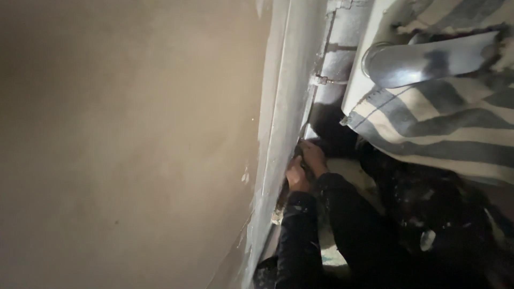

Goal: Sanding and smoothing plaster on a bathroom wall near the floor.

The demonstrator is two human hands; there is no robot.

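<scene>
Near the frame's centre, your left hand (296,175) and right hand (314,156) press against the pale panel edge (278,139), beside a dark pipe (337,59); whether your fingers pinch anything, you cannot tell. Striped cloth (444,123) hangs upper right.

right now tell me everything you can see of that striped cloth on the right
The grey-and-cream striped cloth looks like coarse woven fabric with frayed, worn edges. It hangs crumpled over a pale surface at the upper right, partly draped around a grey round pipe end. Its lower edge sags above dark clutter. Neither hand touches it.
</scene>
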